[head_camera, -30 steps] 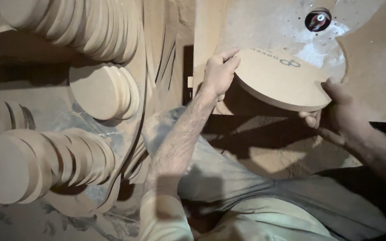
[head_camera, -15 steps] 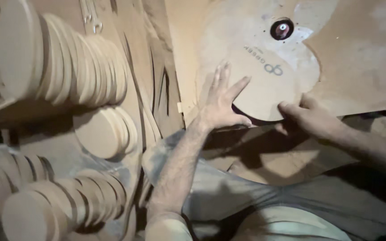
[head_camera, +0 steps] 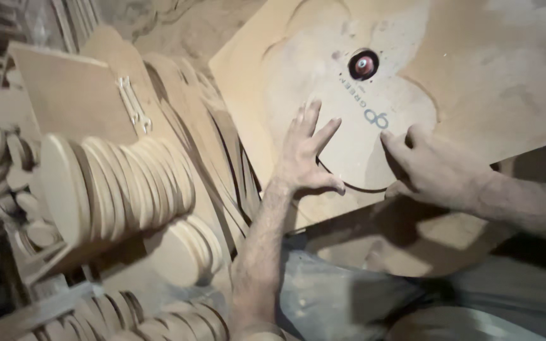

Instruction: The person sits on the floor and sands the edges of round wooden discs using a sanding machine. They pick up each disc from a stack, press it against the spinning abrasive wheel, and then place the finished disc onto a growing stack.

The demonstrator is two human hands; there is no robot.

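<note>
- Left hand (head_camera: 308, 155) flat, fingers splayed, pressing the round board disc (head_camera: 355, 120) down at its 7 o'clock edge.
- Right hand (head_camera: 434, 167) open, fingertips pinning the 4 o'clock edge; nothing gripped.
- Disc lies flat on the router table (head_camera: 507, 82), red cutter (head_camera: 364, 65) at its 12 o'clock.
- Finished discs (head_camera: 121, 183) stacked on edge at 9 o'clock, in reach.

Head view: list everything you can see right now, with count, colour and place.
round board: one, pale tan, flat on the work table under both hands
red cutter: one, red, poking up beside the round board's far edge
work table: one, tan and dusty, upper right
stacked discs: a row too many to count, tan, standing on edge at left
more discs: several, tan, bottom left
metal wrench: one, pale, lying on a flat board upper left
left hand: fingers spread, flat on the round board
right hand: pressing on the round board's right side
</note>
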